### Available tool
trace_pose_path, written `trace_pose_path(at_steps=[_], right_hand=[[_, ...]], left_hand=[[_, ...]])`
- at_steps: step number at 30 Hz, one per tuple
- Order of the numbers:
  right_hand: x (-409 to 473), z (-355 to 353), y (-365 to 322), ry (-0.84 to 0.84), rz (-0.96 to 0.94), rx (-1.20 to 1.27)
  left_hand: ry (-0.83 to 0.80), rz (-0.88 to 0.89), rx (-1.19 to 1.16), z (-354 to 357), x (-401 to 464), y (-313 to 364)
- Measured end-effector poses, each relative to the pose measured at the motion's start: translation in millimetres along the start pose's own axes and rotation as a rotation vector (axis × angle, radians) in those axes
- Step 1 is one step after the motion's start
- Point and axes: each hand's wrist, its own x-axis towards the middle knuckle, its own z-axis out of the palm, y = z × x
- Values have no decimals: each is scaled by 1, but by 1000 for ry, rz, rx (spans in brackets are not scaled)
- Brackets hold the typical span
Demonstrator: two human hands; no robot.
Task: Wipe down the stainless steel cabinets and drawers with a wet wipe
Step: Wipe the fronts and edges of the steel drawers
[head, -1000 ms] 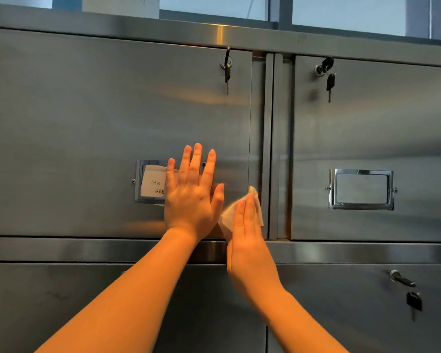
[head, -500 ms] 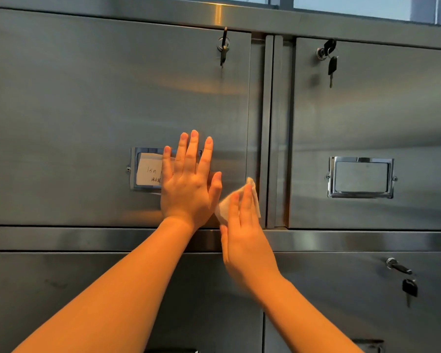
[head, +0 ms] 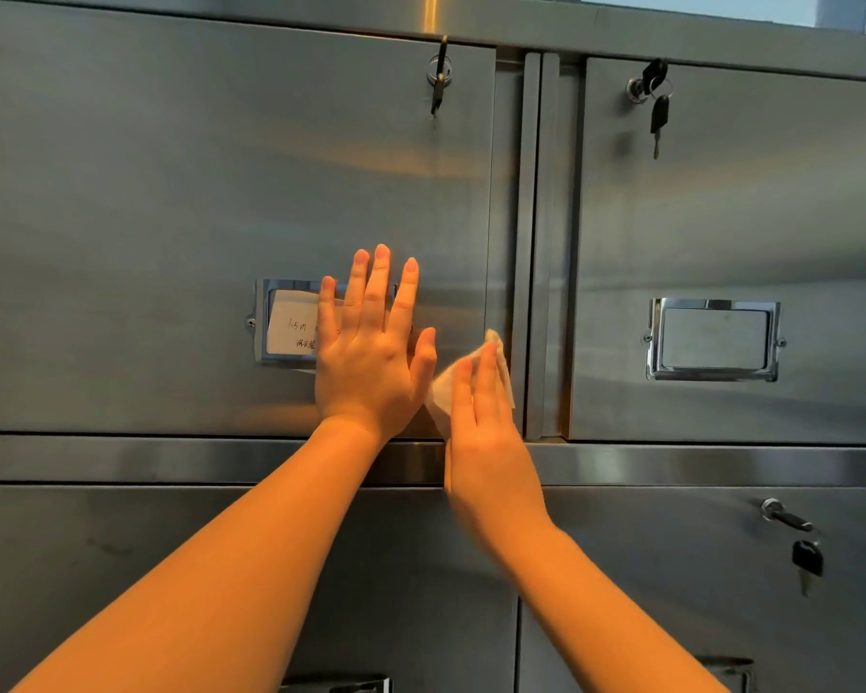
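Hands (head: 371, 362) unmoved, wet wipe (head: 443, 392) slightly higher.

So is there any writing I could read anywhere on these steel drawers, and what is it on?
"1.5 m": handwritten on the paper card in the left drawer's label holder.
A second handwritten line below it: too blurred to read, and partly hidden by the left hand.
The right label holder: no text visible.
Keys and locks: no readable marks.
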Motion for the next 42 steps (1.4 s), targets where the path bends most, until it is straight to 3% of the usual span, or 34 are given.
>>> trace_pose_path(at_steps=[8, 11, 13, 15, 18, 21, 35, 42], right_hand=[[11, -14, 7, 192, 41, 207], [22, -37, 15, 430, -21, 315], [36, -54, 22, 586, -185, 221], [53, -68, 34, 635, -289, 2], [68, -75, 54, 384, -401, -307], [66, -79, 66, 121, -494, -366], [67, -96, 70, -313, -880, -626], [132, -127, 66, -219, -782, -699]], left_hand=[[-10, -3, 4, 0, 0, 0], [-19, -2, 0, -1, 0, 0], [-22, -1, -3, -2, 0, -1], [-25, -2, -6, -2, 0, -1], [-35, -3, -4, -3, 0, -1], [-34, -5, -8, -2, 0, -1], [-20, 6, -8, 1, -1, -3], [-35, 12, -1, -1, -1, -3]])
